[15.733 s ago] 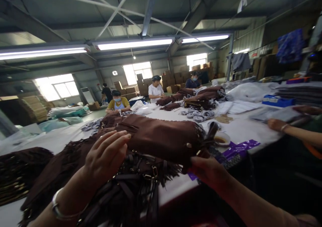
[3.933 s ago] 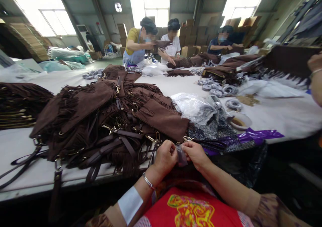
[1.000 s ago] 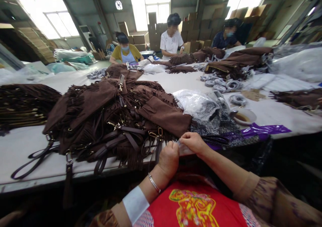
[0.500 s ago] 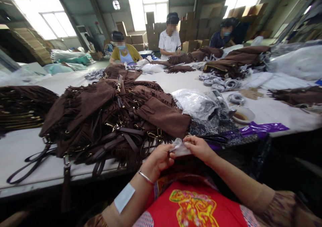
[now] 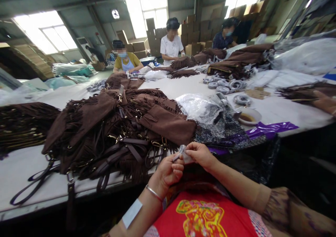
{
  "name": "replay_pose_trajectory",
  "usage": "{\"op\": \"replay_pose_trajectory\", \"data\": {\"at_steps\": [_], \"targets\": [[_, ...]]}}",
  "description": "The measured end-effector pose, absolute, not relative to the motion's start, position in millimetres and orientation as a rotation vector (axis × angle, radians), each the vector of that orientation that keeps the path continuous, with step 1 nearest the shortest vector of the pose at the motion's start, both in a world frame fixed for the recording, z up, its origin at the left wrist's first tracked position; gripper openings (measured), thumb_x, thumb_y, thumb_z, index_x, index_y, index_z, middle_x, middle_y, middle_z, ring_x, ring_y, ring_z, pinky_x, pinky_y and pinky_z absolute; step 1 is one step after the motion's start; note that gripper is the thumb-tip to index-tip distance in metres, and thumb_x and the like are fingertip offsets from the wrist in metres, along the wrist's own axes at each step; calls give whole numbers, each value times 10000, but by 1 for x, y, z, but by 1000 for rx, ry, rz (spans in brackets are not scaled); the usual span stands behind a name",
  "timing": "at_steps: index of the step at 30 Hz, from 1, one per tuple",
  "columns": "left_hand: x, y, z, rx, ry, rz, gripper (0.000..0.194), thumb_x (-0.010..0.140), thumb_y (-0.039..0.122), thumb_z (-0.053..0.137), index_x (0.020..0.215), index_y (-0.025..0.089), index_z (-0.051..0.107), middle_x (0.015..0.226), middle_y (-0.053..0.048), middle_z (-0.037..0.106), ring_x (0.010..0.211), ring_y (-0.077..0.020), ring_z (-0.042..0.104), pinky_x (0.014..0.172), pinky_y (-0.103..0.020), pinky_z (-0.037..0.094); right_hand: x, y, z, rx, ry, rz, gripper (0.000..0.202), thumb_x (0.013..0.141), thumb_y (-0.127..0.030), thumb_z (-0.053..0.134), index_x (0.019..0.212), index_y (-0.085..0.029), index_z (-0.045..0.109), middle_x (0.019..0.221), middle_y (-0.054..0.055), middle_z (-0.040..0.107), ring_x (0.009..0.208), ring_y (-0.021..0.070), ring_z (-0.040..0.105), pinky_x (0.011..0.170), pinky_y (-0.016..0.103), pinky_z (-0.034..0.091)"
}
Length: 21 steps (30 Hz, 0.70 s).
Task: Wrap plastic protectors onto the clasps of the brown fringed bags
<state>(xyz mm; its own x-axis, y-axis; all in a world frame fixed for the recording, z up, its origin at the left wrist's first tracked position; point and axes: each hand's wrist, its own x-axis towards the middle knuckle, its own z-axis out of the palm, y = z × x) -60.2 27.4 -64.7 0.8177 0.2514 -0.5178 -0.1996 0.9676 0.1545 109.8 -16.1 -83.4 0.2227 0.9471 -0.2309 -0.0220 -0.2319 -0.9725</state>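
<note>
At the table's front edge, my left hand (image 5: 170, 170) is closed on a small whitish wrapping piece (image 5: 181, 149), pinched between thumb and fingers. Close against it on the right, my right hand (image 5: 198, 154) has its fingertips pressed together on the other side of that piece. What the piece is made of is too small to tell. Just beyond both hands lies a large pile of brown fringed suede bags (image 5: 168, 123) with dark straps (image 5: 135, 144) and gold-coloured clasps.
Right of the pile are clear plastic (image 5: 201, 105), a bowl of brown liquid (image 5: 249, 117), purple plastic (image 5: 270, 130) and grey coils (image 5: 242, 99). Another person's hand (image 5: 325, 102) touches brown fringe at far right. Three people work across the table (image 5: 168, 84).
The view has shifted slightly. Another person's hand has appeared at the right edge. My hands stay close together, with the whitish piece now more bunched between them.
</note>
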Motion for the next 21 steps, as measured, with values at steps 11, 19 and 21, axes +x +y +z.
{"op": "replay_pose_trajectory", "data": {"at_steps": [11, 19, 21], "targets": [[-45, 8, -77, 739, 852, 367, 186, 838, 327, 601, 841, 163, 512, 582, 74, 450, 385, -22, 381, 369, -127, 302, 130, -20, -89, -1817, -1235, 763, 111, 708, -245, 556, 647, -185, 628, 666, 20, 653, 655, 154, 571, 618, 259, 424], [-41, -4, -75, 1393, 1124, 344, 248, 880, 386, 459, 779, 174, 539, 482, 55, 483, 373, -84, 443, 378, -191, 353, 118, -25, -74, -1676, -713, 1620, 340, 838, -504, 524, 720, -185, 506, 511, -57, 481, 321, 40, 279, 328, 181, 152], [-41, -4, -75, 1399, 1122, 319, 258, 868, 396, 475, 806, 165, 571, 510, 43, 509, 396, -85, 454, 386, -189, 356, 115, -22, -74, -1591, -638, 1653, 300, 814, -423, 565, 665, -191, 448, 478, -80, 426, 318, 28, 243, 333, 169, 123]]}}
